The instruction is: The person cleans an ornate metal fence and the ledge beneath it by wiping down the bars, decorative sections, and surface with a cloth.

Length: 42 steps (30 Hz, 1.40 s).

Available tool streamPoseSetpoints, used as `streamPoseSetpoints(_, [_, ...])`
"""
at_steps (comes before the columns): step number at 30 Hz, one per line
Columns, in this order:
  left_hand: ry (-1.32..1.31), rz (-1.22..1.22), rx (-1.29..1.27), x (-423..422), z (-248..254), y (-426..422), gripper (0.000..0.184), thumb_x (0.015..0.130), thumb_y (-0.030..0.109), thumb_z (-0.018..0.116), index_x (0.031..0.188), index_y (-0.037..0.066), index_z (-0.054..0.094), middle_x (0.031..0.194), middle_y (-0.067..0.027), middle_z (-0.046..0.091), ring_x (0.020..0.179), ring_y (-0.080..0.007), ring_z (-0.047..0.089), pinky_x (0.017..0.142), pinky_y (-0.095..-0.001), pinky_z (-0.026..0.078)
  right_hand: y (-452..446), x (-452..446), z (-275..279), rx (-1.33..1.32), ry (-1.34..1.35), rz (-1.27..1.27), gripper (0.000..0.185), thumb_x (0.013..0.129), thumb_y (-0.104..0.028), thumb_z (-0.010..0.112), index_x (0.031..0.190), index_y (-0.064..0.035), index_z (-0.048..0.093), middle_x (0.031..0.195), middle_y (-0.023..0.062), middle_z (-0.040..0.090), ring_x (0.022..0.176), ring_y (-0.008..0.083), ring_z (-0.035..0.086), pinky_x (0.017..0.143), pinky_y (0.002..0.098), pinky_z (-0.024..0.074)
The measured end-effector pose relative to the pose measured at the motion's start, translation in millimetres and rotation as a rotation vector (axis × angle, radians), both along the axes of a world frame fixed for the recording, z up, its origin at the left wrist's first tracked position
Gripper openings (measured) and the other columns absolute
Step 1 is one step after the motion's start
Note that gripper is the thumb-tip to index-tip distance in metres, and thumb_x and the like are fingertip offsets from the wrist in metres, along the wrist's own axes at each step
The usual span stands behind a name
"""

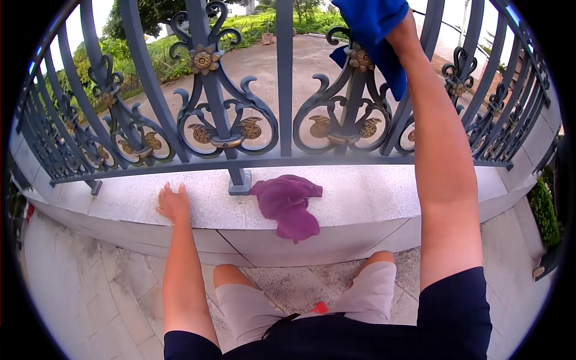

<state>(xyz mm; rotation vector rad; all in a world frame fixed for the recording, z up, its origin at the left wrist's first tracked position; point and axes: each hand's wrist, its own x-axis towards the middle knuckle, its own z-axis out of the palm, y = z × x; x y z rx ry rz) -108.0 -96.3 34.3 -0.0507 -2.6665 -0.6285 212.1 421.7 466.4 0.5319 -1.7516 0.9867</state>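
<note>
At the top right, my right hand (403, 31) grips a blue cloth (375, 24) against a bar of the grey metal fence (285, 84). Its fingers are mostly hidden by the fabric, and part of the cloth hangs beside a gold flower ornament (361, 58). My left hand (173, 204) rests on the pale stone ledge (138, 201) with its fingers apart and nothing in them. A crumpled purple cloth (289, 204) lies on the ledge to the right of that hand, beside a fence foot (240, 182), and droops over the front edge.
Scrollwork with gold flowers (204, 59) and leaves fills the fence, which curves away on both sides. Behind it are a concrete yard (258, 78) and green plants (162, 57). Paving (108, 288) lies below the ledge, with a hedge (545, 210) at the right.
</note>
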Motion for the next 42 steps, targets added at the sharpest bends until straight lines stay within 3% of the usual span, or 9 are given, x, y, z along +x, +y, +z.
streamPoseSetpoints(1, [-0.015,-0.012,0.014,7,7,1,0.065,0.101,0.052,0.069,0.153,0.015,0.061,0.159,-0.015,0.058,0.153,-0.0347,0.047,0.127,-0.0696,0.026,-5,6,-1,-0.491,-0.083,0.177,0.021,0.11,-0.022,0.061,0.122,-0.0079,0.072,0.111,0.0093,0.076,0.099,0.0211,0.075,0.088,0.0371,0.063])
streamPoseSetpoints(6, [-0.053,-0.014,0.005,15,16,2,0.061,0.101,0.05,0.069,0.151,0.016,0.064,0.159,-0.0147,0.057,0.154,-0.0334,0.046,0.128,-0.0701,0.022,51,32,-16,0.878,0.389,-0.853,0.049,0.101,-0.02,0.071,0.148,-0.0083,0.064,0.149,0.0161,0.067,0.136,0.0333,0.065,0.115,0.046,0.0521])
streamPoseSetpoints(9, [-0.057,-0.01,-0.005,16,14,4,0.059,0.101,0.05,0.069,0.15,0.016,0.066,0.159,-0.0146,0.057,0.154,-0.033,0.046,0.128,-0.0701,0.022,79,21,-33,0.509,0.093,-1.14,0.052,0.104,-0.013,0.071,0.155,-0.0101,0.059,0.149,0.0136,0.068,0.139,0.0286,0.064,0.118,0.0421,0.0501])
streamPoseSetpoints(22, [-0.091,0.004,-0.065,21,20,8,0.055,0.101,0.05,0.068,0.146,0.019,0.07,0.161,-0.0132,0.055,0.156,-0.0321,0.043,0.13,-0.069,0.021,-28,23,-26,-0.002,-0.134,-0.995,0.041,0.105,-0.028,0.073,0.141,-0.0094,0.069,0.13,0.0151,0.076,0.12,0.0265,0.072,0.104,0.0394,0.0569])
streamPoseSetpoints(24, [-0.107,-0.006,-0.071,21,22,7,0.054,0.102,0.05,0.067,0.146,0.02,0.07,0.16,-0.0133,0.055,0.156,-0.0321,0.043,0.13,-0.0691,0.02,-27,14,-29,0.23,-0.068,-1.449,0.035,0.105,-0.024,0.073,0.137,-0.0091,0.071,0.121,0.0098,0.078,0.111,0.0215,0.073,0.098,0.0368,0.0567])
streamPoseSetpoints(33, [-0.14,-0.005,-0.091,28,29,10,0.053,0.102,0.051,0.066,0.146,0.02,0.071,0.163,-0.0145,0.052,0.158,-0.0327,0.04,0.13,-0.0695,0.019,38,36,-56,0.731,0.111,-1.311,0.049,0.107,-0.02,0.07,0.154,-0.0097,0.058,0.146,0.0087,0.068,0.128,0.0193,0.066,0.114,0.0361,0.0524])
streamPoseSetpoints(35, [-0.154,-0.008,-0.098,26,30,9,0.052,0.103,0.051,0.065,0.146,0.022,0.071,0.164,-0.0146,0.051,0.159,-0.0326,0.039,0.13,-0.0695,0.02,50,39,-65,0.056,-0.055,-0.448,0.049,0.11,-0.023,0.065,0.157,-0.0108,0.055,0.151,0.0086,0.065,0.133,0.0214,0.064,0.116,0.0368,0.0502])
streamPoseSetpoints(37, [-0.163,-0.011,-0.112,24,28,11,0.052,0.103,0.051,0.065,0.147,0.023,0.07,0.165,-0.0145,0.05,0.159,-0.0326,0.038,0.13,-0.0694,0.021,56,25,-81,-0.147,-0.049,-0.437,0.048,0.113,-0.026,0.06,0.158,-0.0119,0.053,0.151,0.0079,0.064,0.135,0.0222,0.063,0.117,0.0371,0.0493])
streamPoseSetpoints(42, [-0.154,0.003,-0.145,17,21,8,0.052,0.105,0.05,0.062,0.15,0.026,0.069,0.165,-0.0125,0.05,0.157,-0.0335,0.042,0.129,-0.0695,0.022,-28,2,-94,0.062,0.154,-1.206,0.033,0.112,-0.027,0.058,0.141,-0.0136,0.061,0.132,0.0087,0.07,0.125,0.0253,0.067,0.109,0.0381,0.0525])
